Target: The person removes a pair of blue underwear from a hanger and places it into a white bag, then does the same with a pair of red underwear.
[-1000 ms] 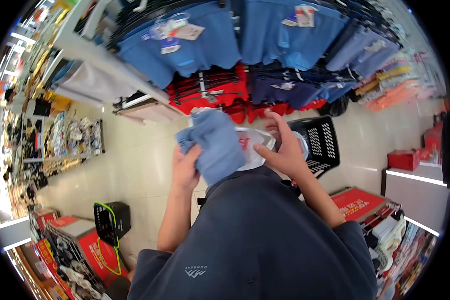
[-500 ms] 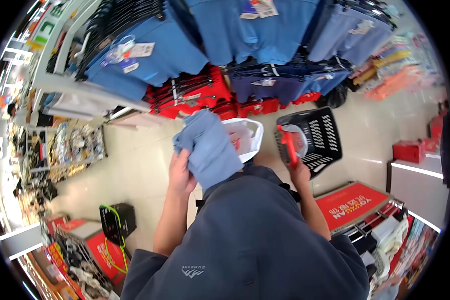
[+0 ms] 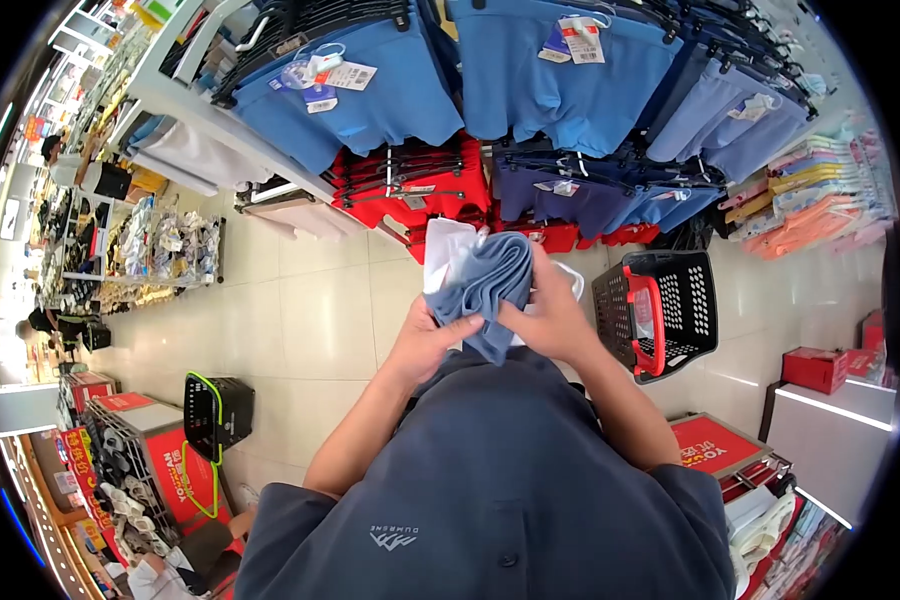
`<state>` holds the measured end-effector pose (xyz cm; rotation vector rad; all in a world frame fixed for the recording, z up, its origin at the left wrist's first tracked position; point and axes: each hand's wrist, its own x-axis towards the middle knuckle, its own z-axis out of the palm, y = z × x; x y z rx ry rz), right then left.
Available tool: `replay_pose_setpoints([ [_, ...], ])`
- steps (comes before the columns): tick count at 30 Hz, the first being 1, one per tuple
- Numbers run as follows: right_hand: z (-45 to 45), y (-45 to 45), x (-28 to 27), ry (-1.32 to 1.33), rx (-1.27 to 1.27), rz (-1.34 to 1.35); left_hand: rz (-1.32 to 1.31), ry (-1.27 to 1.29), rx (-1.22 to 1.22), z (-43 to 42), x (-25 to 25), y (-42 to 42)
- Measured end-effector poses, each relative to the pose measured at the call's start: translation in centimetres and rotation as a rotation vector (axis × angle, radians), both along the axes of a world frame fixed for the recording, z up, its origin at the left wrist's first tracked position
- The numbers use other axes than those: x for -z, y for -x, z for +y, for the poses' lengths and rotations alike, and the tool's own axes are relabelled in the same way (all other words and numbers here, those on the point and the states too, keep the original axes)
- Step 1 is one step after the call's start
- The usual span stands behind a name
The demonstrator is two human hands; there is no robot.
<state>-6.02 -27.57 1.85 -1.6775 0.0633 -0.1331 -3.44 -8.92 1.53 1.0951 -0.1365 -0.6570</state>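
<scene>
On either side of the folded blue garment (image 3: 485, 285), two bare hands are clamped. Left hand (image 3: 420, 345): grips the near left edge, thumb laid over the front folds, other fingers hidden behind the cloth. Right hand (image 3: 555, 320): grips the right edge, thumb pressed to the near side and pointing toward the left thumb; thumb tips a little apart. Garment: held up in front of the body, layered folds bunched at its upper right, one corner hanging toward the wearer.

White plastic bag (image 3: 445, 250): shows just behind the garment, at its far left side. A white strap loop (image 3: 575, 278) emerges to the right of the garment, close by the right hand. Which hand bears the bag: cannot tell.

Dark grey shirt (image 3: 470, 470): just on the near side of the garment. Right of the garment, well apart: black basket with red handle (image 3: 615, 315), on the tiled floor. Beyond the garment: red clothes (image 3: 410, 185) on hangers, and farther out, blue shorts (image 3: 395, 105) with tags. Well left of the garment and nearer the wearer: black basket with lime-green handle (image 3: 235, 415). Far right of the garment: red box (image 3: 815, 370).
</scene>
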Motion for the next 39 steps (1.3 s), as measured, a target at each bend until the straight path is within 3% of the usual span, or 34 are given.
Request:
replay_pose_setpoints([
  [2, 0.5, -0.2, 0.9, -0.003, 0.006, -0.1, 0.02, 0.002, -0.018, 0.1, -0.3, 0.3],
  [4, -0.8, 0.5, 1.2, -0.213, 0.001, 0.111, -0.041, 0.034, -0.162, 0.5, -0.1, 0.8],
  [5, -1.5, 1.2, 0.7, -0.361, 0.101, 0.084, -0.161, 0.023, -0.103, 0.9, -0.4, 0.4],
  [7, -5.6, 2.7, 0.7, -0.834, 0.19, 0.248, -0.08, 0.025, -0.073, 2.0, -1.2, 0.3],
  [8, -8.6, 4.4, 3.8, -0.333, 0.049, 0.038, -0.004, 0.029, -0.033, 2.4, -1.4, 0.5],
  [9, -9.8, 5.4, 4.4, -1.024, -0.097, 0.077, -0.001, 0.02, -0.066, 2.3, -1.2, 0.7],
  [10, -11.8, 4.9, 3.7, -1.077, -0.636, -0.022, 0.004, 0.02, -0.064, 2.5, -1.1, 0.8],
  [12, -13.8, 8.5, 6.2, -1.083, -0.419, 0.231, 0.049, 0.052, -0.022, 3.0, -1.0, 1.0],
  [14, -13.0, 10.2, 9.0, -0.847, -0.254, 0.484, 0.053, 0.062, -0.013, 3.1, -1.2, 1.1],
  [15, -11.5, 10.9, 10.4, -1.111, -0.172, 0.595, 0.061, 0.063, -0.012, 3.3, -1.2, 1.3],
  [17, -9.0, 10.2, 14.6, -1.073, -0.34, 0.598, 0.073, 0.074, 0.011, 3.6, -1.1, 1.6],
  [19, -6.1, 9.0, 17.5, -1.301, -0.328, 0.553, 0.082, 0.077, 0.037, 4.1, -1.0, 1.7],
  [20, -4.5, 7.5, 16.5, -1.232, -0.238, 0.602, 0.091, 0.07, 0.042, 4.5, -1.0, 1.8],
  [22, -2.8, 4.5, 13.4, -1.408, -0.403, 0.56, 0.089, 0.06, 0.045, 5.3, -1.2, 1.8],
  [24, -2.9, 2.8, 13.4, -1.282, -0.393, 0.768, 0.088, 0.054, -0.007, 5.7, -1.3, 2.0],
  [25, -2.5, 1.6, 12.7, -1.277, -0.587, 0.725, 0.088, 0.013, 0.004, 6.3, -0.9, 1.9],
  [28, -1.4, 0.1, 7.3, -1.002, -0.759, 0.618, 0.076, -0.123, -0.068, 6.6, 1.3, 2.0],
  [30, 0.5, 0.4, 7.2, -1.211, -0.722, 0.879, 0.104, -0.131, -0.124, 5.9, 3.3, 2.3],
  [32, 1.4, 1.8, 7.4, -0.701, -0.663, 0.598, 0.29, -0.145, -0.228, 4.5, 4.7, 2.7],
  [34, 4.6, -2.0, 6.0, 0.339, -1.022, 0.007, 0.479, -0.003, -0.179, 3.3, 5.0, 2.0],
  [36, 3.6, -1.6, -0.4, 0.648, -0.946, 0.207, 0.113, -0.036, -0.105, 0.2, 3.9, 0.6],
  [37, 2.2, -1.4, -0.9, 0.713, -0.842, 0.138, 0.11, -0.033, -0.113, -1.0, 4.0, -0.1],
  [39, -3.0, -1.2, -2.6, 0.603, -0.721, 0.084, 0.387, 0.253, -0.43, -3.5, 4.3, -1.2],
])
